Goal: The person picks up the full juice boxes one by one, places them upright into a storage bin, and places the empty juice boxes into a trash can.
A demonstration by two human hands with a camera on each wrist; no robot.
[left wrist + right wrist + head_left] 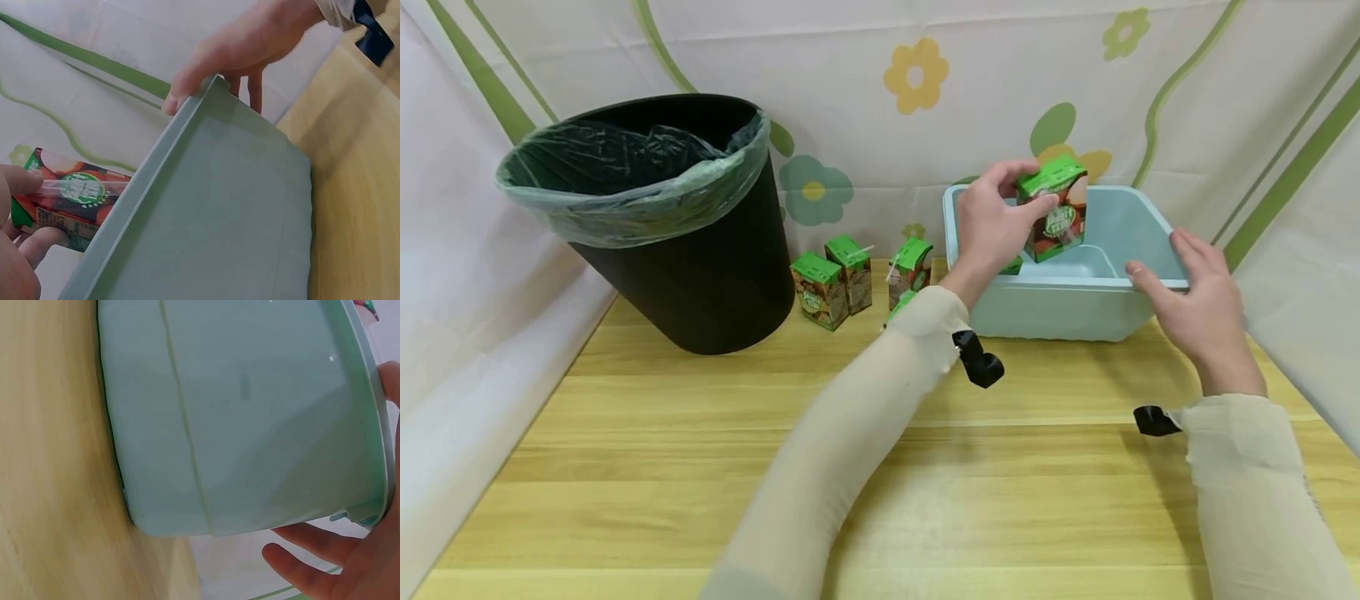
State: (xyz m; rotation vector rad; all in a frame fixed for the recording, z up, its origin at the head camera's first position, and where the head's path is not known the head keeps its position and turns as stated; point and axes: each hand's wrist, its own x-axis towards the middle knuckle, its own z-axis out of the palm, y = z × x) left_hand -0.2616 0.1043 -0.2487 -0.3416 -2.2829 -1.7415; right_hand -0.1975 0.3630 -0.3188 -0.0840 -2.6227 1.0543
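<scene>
My left hand pinches a juice box with a green top and a dark red front, held upright over the light blue plastic bin. In the left wrist view the fingers and thumb lie on the sides of this box, and a wrapped straw runs along its front. With my right hand I grip the bin's right front corner, thumb over the rim and fingers along the outside. Inside the bin, the green top of another juice box shows just behind the front rim, its lower part hidden.
Left of the bin, several similar juice boxes stand on the wooden table, one partly hidden by my left sleeve. A black trash can with a clear green liner stands at the back left. A floral curtain hangs behind.
</scene>
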